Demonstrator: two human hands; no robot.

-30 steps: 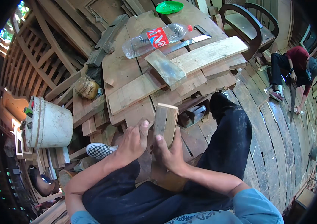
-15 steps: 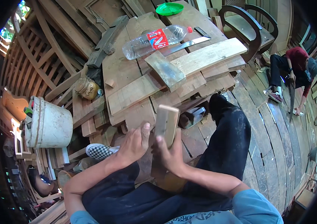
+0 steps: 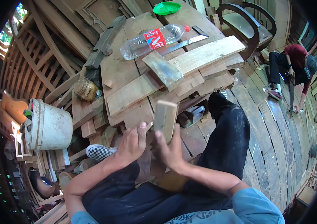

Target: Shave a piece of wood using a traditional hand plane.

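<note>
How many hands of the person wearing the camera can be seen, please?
2. The left hand is to the left of the wooden block; the right hand grips the block's lower part. Neither hand is missing, but some fingers are hidden.

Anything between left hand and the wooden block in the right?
Only one small, indistinct thing shows in the gap; the left hand is just left of the wooden block, which the right hand grips.

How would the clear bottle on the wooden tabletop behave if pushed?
The bottle would probably roll, as its rounded body lies on its side. It is likely light, since it looks empty. Its clear, thin-looking plastic might dent if squeezed.
</note>
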